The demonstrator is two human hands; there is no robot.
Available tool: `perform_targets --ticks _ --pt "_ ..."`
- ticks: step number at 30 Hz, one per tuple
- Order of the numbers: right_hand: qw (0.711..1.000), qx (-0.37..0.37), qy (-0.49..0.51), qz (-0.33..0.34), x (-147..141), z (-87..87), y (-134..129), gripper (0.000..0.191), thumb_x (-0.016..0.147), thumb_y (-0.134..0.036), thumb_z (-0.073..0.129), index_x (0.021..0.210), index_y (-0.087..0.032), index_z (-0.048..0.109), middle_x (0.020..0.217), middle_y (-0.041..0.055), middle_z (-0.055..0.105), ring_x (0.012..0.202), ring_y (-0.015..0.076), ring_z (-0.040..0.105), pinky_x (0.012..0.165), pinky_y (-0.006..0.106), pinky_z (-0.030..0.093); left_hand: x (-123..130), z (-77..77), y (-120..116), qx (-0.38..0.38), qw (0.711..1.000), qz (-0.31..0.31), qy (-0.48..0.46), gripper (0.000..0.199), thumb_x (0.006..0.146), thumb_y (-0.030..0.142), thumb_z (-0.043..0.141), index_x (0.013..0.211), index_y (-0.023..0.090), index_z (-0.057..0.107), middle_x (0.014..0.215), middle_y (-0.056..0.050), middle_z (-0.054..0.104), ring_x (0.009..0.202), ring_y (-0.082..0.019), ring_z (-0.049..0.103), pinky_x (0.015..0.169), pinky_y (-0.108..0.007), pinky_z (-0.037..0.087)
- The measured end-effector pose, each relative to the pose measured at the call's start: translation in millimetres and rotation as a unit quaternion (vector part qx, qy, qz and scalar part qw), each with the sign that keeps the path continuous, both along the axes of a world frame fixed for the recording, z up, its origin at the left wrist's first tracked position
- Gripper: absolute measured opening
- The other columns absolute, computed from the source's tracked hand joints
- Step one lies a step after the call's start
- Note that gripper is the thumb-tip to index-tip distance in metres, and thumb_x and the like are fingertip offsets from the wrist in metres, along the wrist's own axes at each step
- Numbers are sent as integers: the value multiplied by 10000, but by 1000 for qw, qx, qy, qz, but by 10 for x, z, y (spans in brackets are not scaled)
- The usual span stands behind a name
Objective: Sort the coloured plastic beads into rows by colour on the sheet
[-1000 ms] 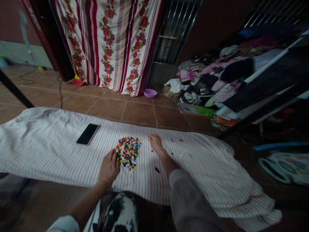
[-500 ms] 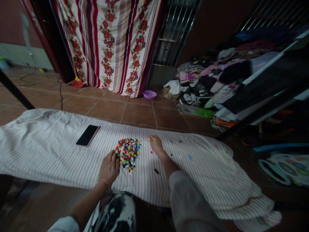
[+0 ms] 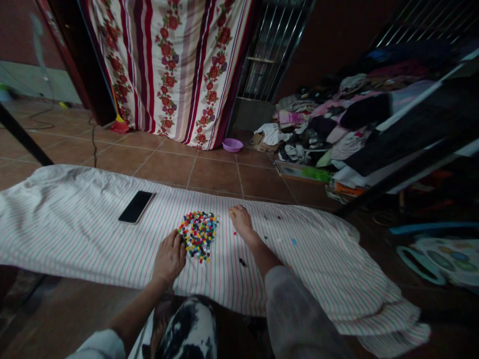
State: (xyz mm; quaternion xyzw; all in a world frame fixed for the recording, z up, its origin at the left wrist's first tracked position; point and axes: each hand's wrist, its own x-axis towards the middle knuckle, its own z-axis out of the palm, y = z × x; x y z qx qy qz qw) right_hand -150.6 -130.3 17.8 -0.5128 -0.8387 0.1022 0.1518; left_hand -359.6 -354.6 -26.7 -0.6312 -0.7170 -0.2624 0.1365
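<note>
A pile of small coloured pieces [image 3: 200,235] lies on the striped cloth [image 3: 123,254]. My left hand [image 3: 170,255] rests palm down at the pile's left edge, its fingers close together; what is under the fingertips is hidden. To the right of the pile my right hand [image 3: 241,219] is pinched near the cloth's far edge, with a small yellow piece [image 3: 232,213] at its fingertips. A red piece [image 3: 235,233] lies below that hand, and dark pieces [image 3: 242,262] are nearer to me. A light blue piece [image 3: 294,242] lies further right.
A phone [image 3: 137,207] lies on the cloth left of the pile. Beyond the cloth, a purple basin [image 3: 232,145] stands on the tiled floor by a floral curtain [image 3: 168,70]. Heaped clothes [image 3: 337,119] are at the back right, and a dark pole [image 3: 396,172] slants nearby.
My right hand has shifted very slightly, with its fingertips still at the yellow piece. My left hand stays beside the pile. The whole view has moved a little.
</note>
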Motion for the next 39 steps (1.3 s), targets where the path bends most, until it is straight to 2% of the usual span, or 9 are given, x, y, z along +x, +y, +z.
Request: perform_targets --ticks 4,7,9,15,21,31,35,39 --pt "997 -31 10 67 -130 -25 -84 332 867 -94 441 1086 -172 678 1096 76 641 1007 151 556 898 227 389 -2 -5 -4 1 1000 -2 10 320 912 285 370 1139 116 520 1240 -175 549 1175 -262 505 957 -417 472" --pt "995 -43 5 87 -252 -52 -148 351 877 -91 417 1108 -178 668 1125 77 633 1024 147 551 894 223 387 3 -2 -3 5 1000 4 8 319 911 285 368 1133 120 528 1238 -175 552 1158 -262 517 946 -415 477" --pt "996 -54 -13 75 -333 -65 -187 349 881 -98 415 1104 -191 667 1109 77 632 1021 151 551 885 227 387 7 6 0 8 1000 9 4 319 911 290 364 1130 131 532 1235 -167 556 1146 -259 525 940 -415 482" --pt "994 -90 -61 -23 -572 -77 -366 351 907 -99 362 1067 -183 662 1070 103 611 956 160 573 812 242 411 8 27 4 13 1000 1 1 336 909 300 350 1131 124 531 1220 -170 566 1157 -263 520 946 -421 477" --pt "995 -60 -59 -45 -721 -51 -575 382 912 -54 307 1073 -155 639 1069 124 609 946 173 583 816 268 423 2 27 12 6 1000 1 8 322 904 288 361 1125 122 527 1218 -183 566 1123 -269 544 912 -419 493" --pt "995 -78 -20 -57 -636 80 -675 382 900 -77 362 1166 -217 597 1116 89 592 999 171 577 830 278 438 -19 54 -3 -22 1000 -17 5 302 910 275 344 1092 119 528 1210 -185 559 1119 -269 547 916 -418 480" --pt "995 -78 8 -56 -543 97 -701 383 886 -61 375 1144 -208 616 1130 88 582 1002 158 569 841 260 428 -29 23 0 -19 1000 -20 10 319 910 284 329 1108 115 515 1192 -184 570 1154 -279 525 926 -430 470" --pt "996 -54 49 -58 -387 76 -764 349 913 -115 360 1116 -231 619 1139 59 584 1026 156 552 861 253 418 -27 22 0 -16 1000 -24 4 310 905 295 320 1091 136 511 1171 -173 578 1169 -281 514 926 -435 464"
